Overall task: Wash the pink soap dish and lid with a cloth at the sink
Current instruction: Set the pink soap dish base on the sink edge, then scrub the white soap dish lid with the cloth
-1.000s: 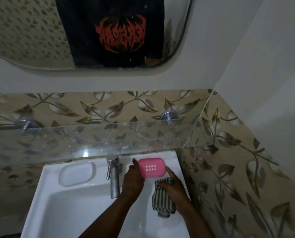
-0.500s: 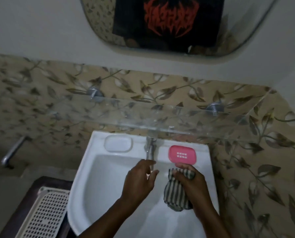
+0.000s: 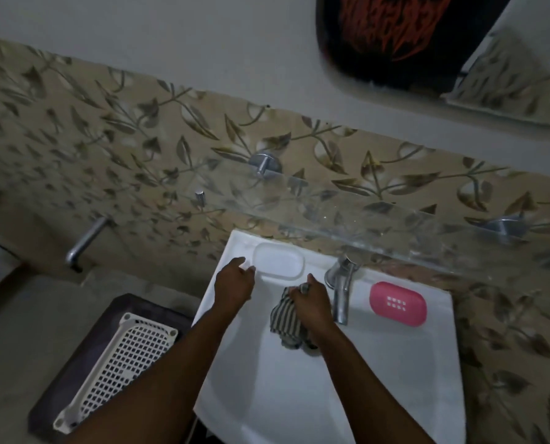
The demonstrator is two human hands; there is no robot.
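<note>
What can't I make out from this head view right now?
Head view, dim:
- Pink soap dish: only its slotted top shows; whether lid and base are together is hidden.
- Striped cloth: partly covered by the right hand gripping it.
- Left hand: fingertips blur against the white recess; contact unclear.
- Tap: too dim to tell whether water runs.

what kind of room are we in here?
Most likely a home bathroom: a white washbasin with a tap, a mirror on the wall above, and a pink soap dish on the basin's rim. The right hand grips a striped cloth over the bowl.
</note>
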